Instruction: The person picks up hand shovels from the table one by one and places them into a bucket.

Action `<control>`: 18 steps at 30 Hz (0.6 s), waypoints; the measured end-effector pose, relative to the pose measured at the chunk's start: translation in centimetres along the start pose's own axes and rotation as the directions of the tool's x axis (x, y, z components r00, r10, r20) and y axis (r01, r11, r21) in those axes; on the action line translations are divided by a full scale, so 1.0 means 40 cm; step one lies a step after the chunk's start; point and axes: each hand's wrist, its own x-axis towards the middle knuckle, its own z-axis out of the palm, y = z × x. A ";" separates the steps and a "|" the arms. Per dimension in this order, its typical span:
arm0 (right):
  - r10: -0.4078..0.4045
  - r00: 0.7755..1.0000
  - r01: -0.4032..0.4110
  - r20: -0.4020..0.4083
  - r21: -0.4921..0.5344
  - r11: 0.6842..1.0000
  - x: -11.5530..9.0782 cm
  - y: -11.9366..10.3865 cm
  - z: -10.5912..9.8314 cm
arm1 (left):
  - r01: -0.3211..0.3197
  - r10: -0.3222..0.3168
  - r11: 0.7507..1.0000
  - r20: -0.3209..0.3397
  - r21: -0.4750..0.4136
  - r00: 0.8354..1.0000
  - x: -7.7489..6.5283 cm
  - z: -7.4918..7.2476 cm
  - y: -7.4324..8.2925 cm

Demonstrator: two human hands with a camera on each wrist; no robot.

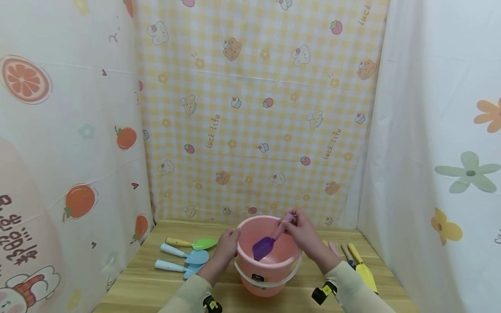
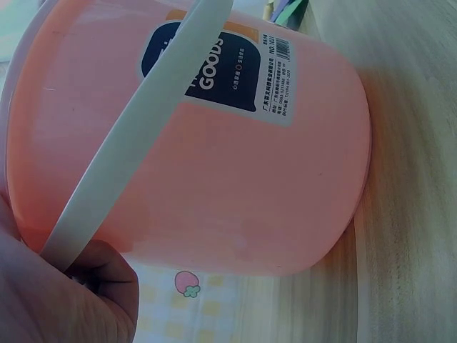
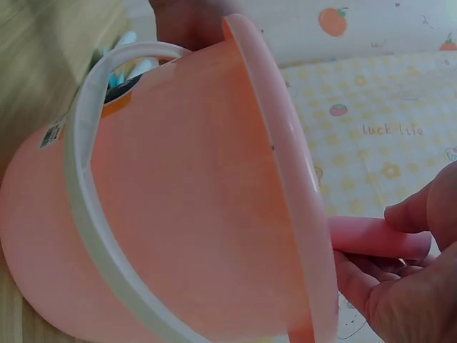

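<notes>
A pink bucket (image 1: pixel 274 274) with a white bail handle (image 2: pixel 118 153) stands upright on the wooden table in the head view. My left hand (image 1: pixel 227 245) grips its rim on the left side; in the left wrist view the fingers curl beside the bail's end. With my right hand (image 1: pixel 303 232) I hold a toy shovel by its pink handle (image 3: pixel 378 237), thumb on one side and fingers on the other. Its purple blade (image 1: pixel 263 248) points down and left, over the bucket's mouth. In the right wrist view the blade is hidden behind the bucket wall.
Left of the bucket lie a green shovel (image 1: pixel 204 244) with a yellow handle and light blue shovels (image 1: pixel 197 257). To the right are a yellow shovel (image 1: pixel 366 276) and a dark-handled tool (image 1: pixel 346 252), partly behind my right forearm. Printed cloth (image 1: pixel 250 130) hangs around the table (image 1: pixel 133 278).
</notes>
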 end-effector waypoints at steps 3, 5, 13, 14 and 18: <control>-0.015 1.000 0.016 0.019 -0.052 0.999 0.002 0.010 0.003 | -0.003 0.003 1.000 0.000 -0.005 1.000 0.000 -0.001 0.000; -0.030 0.999 0.033 0.028 -0.098 0.995 0.002 0.019 0.006 | -0.003 0.003 1.000 0.002 -0.013 1.000 0.000 -0.001 0.000; -0.077 0.993 0.095 0.094 -0.208 0.973 0.007 0.038 0.020 | -0.014 0.014 1.000 0.002 -0.022 1.000 -0.004 0.001 -0.002; -0.070 0.993 0.090 0.099 -0.212 0.973 0.008 0.038 0.022 | -0.016 0.016 1.000 0.001 -0.021 1.000 -0.005 0.002 -0.001; -0.050 0.991 0.080 0.125 -0.246 0.966 0.010 0.039 0.026 | -0.018 0.018 1.000 0.001 -0.017 1.000 -0.005 0.002 0.003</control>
